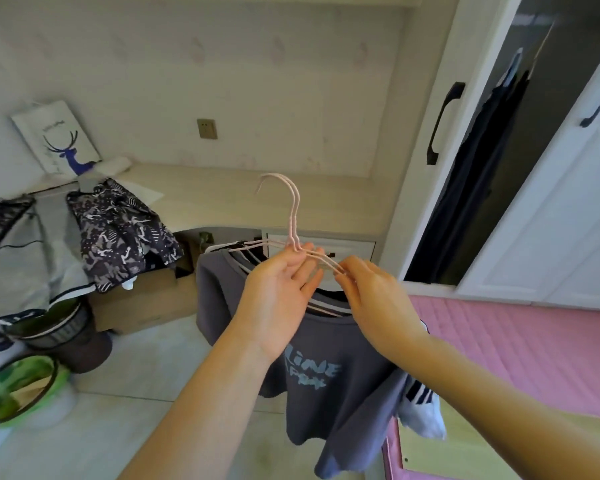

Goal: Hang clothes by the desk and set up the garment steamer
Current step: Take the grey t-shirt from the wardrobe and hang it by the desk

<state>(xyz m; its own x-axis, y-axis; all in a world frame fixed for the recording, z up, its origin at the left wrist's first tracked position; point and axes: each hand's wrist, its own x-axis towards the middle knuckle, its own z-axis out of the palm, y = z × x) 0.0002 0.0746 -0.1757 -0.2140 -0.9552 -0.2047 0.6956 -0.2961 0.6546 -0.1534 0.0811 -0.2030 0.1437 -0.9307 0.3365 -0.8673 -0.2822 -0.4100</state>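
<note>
We held two pale pink hangers (293, 216) up in front of us, their hooks pointing upward and lying one against the other above the desk (243, 199). Our left hand (278, 292) was turned palm up under the neck of the hangers, its fingers loosely spread and slightly curled, with the wire arms resting across the fingertips. Our right hand (374, 296) pinched the right-hand arms of the hangers between thumb and fingertips, the other fingers curled close together. A gray T-shirt (329, 372) with pale blue lettering hung from the hangers, draped below both hands, and we could not tell whether it sat on one hanger or both. A white garment with dark stripes (421, 407) hung just behind the T-shirt, under our right forearm. Left of us a dark patterned garment (122, 233) lay over a cardboard box (142, 303) beside the desk. A white card with a blue deer (58, 140) leaned against the wall at the desk's far left end. To our right the white wardrobe (440, 140) stood open, with dark clothes (478, 174) hanging inside.
</note>
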